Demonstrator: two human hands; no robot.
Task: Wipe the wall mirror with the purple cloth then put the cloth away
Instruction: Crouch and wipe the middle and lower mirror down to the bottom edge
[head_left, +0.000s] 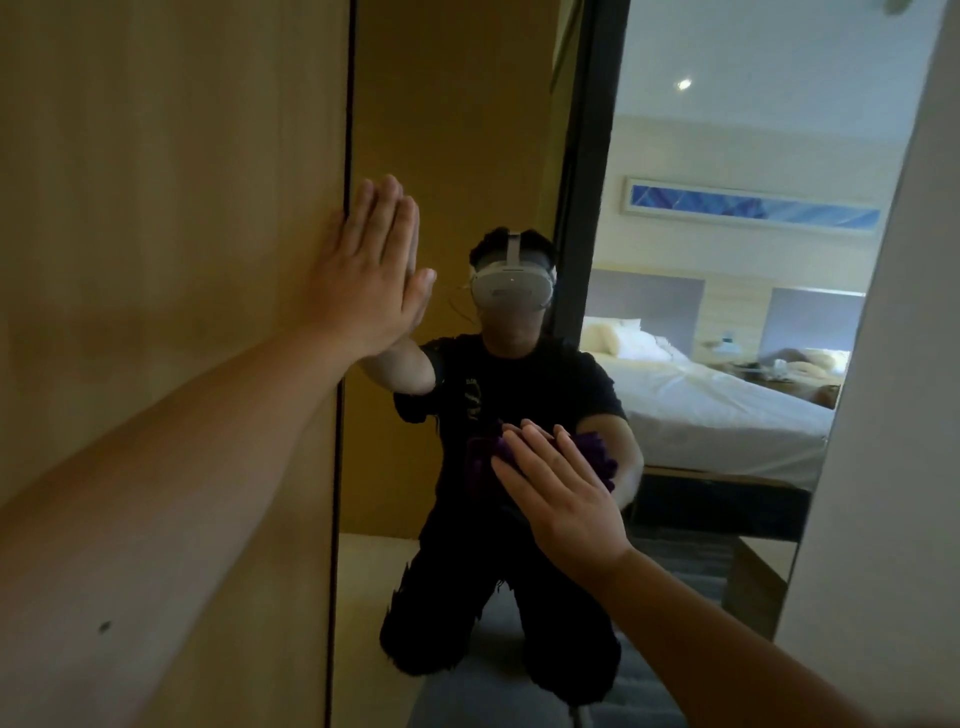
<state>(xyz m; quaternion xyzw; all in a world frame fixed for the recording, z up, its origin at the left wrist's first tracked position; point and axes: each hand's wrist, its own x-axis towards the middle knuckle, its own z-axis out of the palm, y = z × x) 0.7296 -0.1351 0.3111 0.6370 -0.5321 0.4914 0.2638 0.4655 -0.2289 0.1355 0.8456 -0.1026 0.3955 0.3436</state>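
A tall wall mirror (467, 156) fills the middle of the view, its left edge meeting a wooden panel. My left hand (363, 275) lies flat with fingers together across that edge, partly on the wood and partly on the glass. My right hand (561, 493) presses the purple cloth (597, 452) flat against the glass lower down, palm spread over it. Only the cloth's bunched edges show around my fingers. The mirror reflects a kneeling person in dark clothes and a headset.
A wooden wall panel (156, 260) stands to the left of the mirror. A pale wall (893, 415) borders it on the right. The reflection shows a bed with white sheets, a dark door frame and a grey carpeted floor.
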